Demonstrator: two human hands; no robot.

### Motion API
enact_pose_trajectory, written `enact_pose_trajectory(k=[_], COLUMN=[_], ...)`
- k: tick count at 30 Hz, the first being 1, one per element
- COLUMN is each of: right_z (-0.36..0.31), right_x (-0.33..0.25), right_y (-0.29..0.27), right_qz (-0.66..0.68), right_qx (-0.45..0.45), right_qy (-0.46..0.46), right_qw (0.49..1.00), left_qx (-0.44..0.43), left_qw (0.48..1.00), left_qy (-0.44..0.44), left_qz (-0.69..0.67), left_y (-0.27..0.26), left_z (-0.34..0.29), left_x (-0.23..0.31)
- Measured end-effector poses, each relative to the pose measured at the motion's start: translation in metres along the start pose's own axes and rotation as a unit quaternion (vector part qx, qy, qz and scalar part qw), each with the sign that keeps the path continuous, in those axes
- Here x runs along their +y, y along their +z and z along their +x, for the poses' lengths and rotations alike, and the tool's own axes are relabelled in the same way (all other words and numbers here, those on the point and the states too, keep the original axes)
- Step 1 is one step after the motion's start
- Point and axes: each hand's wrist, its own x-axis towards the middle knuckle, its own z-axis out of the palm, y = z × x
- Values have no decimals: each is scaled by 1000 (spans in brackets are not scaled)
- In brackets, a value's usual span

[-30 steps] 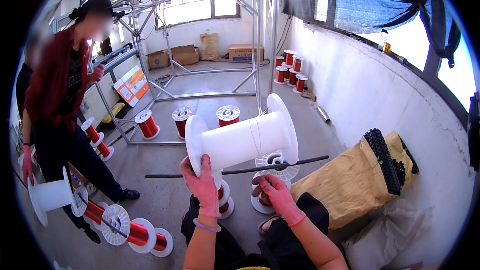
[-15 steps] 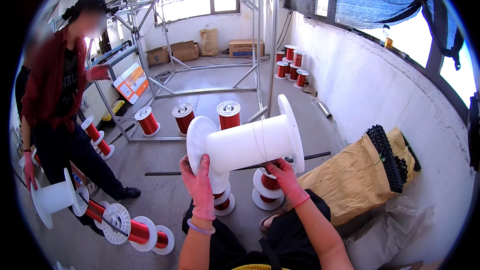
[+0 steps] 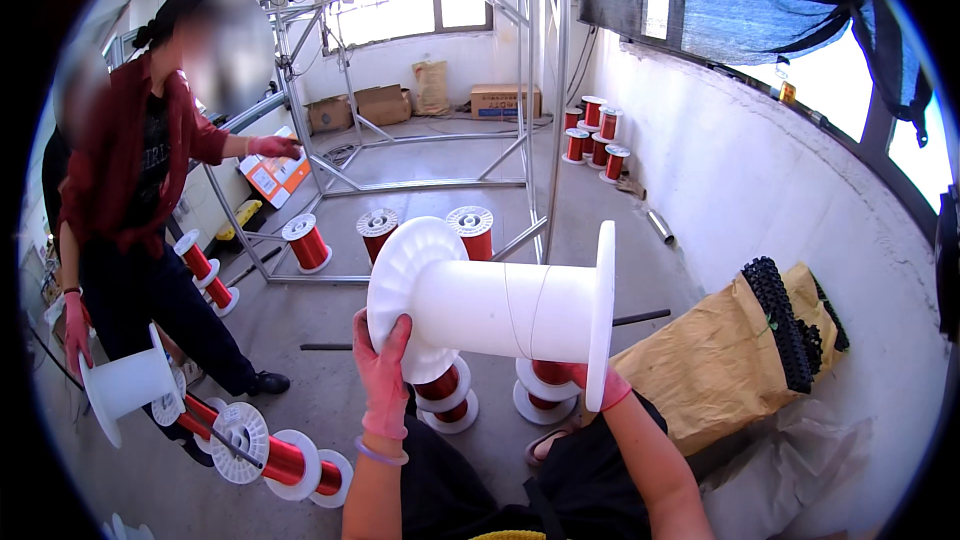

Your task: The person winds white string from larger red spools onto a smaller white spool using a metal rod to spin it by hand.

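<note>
I hold a large white plastic spool (image 3: 465,308) sideways in front of me, with a thin strand of wire looped loosely round its bare barrel. My left hand (image 3: 383,370), in a pink glove, grips the left flange, thumb on the near side. At the right flange is my gloved right hand (image 3: 612,387); its fingers are partly hidden behind the flange and barrel. Below the white spool, spools of red wire (image 3: 548,395) stand on the floor near my feet. A dark rod (image 3: 640,317) passes behind the white spool.
To the left a co-worker (image 3: 130,170) holds another white spool (image 3: 130,385) near a rod threaded with red wire spools (image 3: 290,462). More red wire spools (image 3: 306,243) stand by a metal frame (image 3: 440,182). Brown sacking (image 3: 690,360) lies at right by the wall.
The white spool has come lower and turned slightly, right end nearer me. My right hand has moved from under the barrel to the right flange. The co-worker's raised hand has shifted right.
</note>
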Motion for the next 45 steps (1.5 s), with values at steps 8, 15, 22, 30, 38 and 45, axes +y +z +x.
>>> enact_pose_trajectory(k=[8, 15, 22, 30, 38, 45], right_z=[5, 15, 21, 36, 36, 5], right_x=[-15, -24, -63, -153, -180, -174], right_y=[-20, -4, 13, 67, 71, 40], right_qz=[-15, -29, 2, 485, 582, 606], right_qx=[-70, -113, -77, 125, 322, 215], right_qy=[0, -18, -19, 170, 290, 215], right_qw=[997, 993, 997, 849, 688, 735], left_qx=[-24, 8, 146, 174, 190, 179], left_qw=[997, 995, 977, 969, 967, 958], left_qy=[0, 101, 122, 93, 78, 98], left_qz=[-79, 7, 97, 148, 148, 203], left_y=[-16, -52, -63, -44, -14, -5], left_z=[4, -3, -50, -39, -31, -26], left_x=[10, 25, 44, 51, 19, 18])
